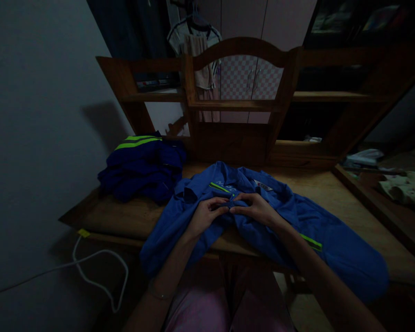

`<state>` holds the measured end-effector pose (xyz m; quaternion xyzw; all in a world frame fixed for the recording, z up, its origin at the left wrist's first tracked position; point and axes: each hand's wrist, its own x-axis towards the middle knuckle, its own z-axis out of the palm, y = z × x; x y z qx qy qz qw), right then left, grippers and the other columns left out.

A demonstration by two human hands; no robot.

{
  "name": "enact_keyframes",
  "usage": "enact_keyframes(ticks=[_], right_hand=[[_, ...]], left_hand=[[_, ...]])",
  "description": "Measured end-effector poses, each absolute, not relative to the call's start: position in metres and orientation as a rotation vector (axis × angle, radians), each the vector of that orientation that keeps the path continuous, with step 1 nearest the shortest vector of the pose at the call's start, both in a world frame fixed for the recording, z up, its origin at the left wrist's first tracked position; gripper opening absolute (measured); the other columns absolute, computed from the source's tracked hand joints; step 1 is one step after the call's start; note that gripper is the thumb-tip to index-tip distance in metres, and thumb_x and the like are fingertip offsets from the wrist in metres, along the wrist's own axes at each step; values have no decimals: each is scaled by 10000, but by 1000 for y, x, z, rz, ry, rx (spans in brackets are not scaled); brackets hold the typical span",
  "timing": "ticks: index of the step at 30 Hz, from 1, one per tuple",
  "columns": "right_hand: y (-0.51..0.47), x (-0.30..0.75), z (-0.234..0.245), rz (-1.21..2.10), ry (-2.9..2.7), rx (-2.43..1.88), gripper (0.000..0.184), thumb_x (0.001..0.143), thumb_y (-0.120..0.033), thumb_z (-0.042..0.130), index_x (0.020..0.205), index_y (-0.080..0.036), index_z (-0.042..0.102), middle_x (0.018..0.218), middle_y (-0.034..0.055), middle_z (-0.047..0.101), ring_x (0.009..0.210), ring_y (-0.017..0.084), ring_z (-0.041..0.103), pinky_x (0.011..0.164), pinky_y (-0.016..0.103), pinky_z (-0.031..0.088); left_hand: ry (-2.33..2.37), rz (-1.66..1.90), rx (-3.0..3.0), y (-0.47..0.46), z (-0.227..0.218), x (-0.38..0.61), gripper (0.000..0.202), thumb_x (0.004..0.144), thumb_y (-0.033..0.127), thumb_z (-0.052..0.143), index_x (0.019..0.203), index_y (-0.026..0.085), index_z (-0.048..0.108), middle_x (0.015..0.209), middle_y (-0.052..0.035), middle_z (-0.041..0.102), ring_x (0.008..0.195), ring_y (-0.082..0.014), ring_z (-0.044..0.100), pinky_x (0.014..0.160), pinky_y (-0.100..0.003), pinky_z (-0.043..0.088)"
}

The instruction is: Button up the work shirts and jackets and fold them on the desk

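Observation:
A blue work jacket with yellow-green stripes, white lettering and a small label lies spread over the wooden desk, its sleeves reaching past the front edge. At the middle of its front, my left hand pinches the cloth between thumb and fingers. Close beside it, my right hand pinches the same part of the jacket from the other side. The fingertips of both hands nearly meet. What exactly lies between them, cloth edge or fastener, is too dark and small to make out.
A bundled dark blue garment with bright yellow-green bands sits at the desk's back left. A wooden shelf unit rises behind. A white cable hangs off the left edge. Light-coloured cloth lies on the right.

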<state>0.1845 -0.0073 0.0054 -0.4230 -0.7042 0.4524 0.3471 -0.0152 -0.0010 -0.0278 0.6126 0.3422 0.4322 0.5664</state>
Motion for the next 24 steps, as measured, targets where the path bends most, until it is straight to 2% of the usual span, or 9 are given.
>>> enact_keyframes(ticks=[7, 10, 18, 24], right_hand=[[-5, 188, 7, 1411, -1717, -1108, 426, 680, -485, 710, 934, -143, 691, 943, 47, 677, 916, 203, 598, 849, 322, 433], [-4, 191, 12, 1495, -1720, -1136, 441, 672, -494, 710, 951, -152, 699, 939, 40, 681, 883, 185, 602, 840, 311, 432], [-3, 188, 20, 1516, -1791, -1288, 390, 614, -477, 753, 853, -172, 714, 803, -4, 671, 749, 145, 585, 691, 241, 427], [-6, 189, 22, 1435, -1837, -1309, 350, 649, -471, 730, 830, -174, 700, 740, -22, 635, 674, 112, 551, 625, 218, 398]], left_hand=[[693, 933, 1475, -1, -24, -20, 285, 805, 366, 639, 959, 126, 652, 949, -62, 637, 918, -191, 576, 861, -293, 423], [684, 913, 1511, -1, -25, -21, 277, 816, 370, 625, 959, 134, 641, 933, -52, 615, 904, -181, 558, 849, -281, 416], [696, 929, 1644, -4, -21, -20, 246, 836, 373, 594, 925, 147, 634, 944, -49, 587, 943, -188, 540, 894, -289, 402], [742, 956, 1642, -7, -18, -19, 245, 841, 373, 588, 930, 151, 638, 942, -55, 610, 943, -192, 558, 888, -299, 418]])
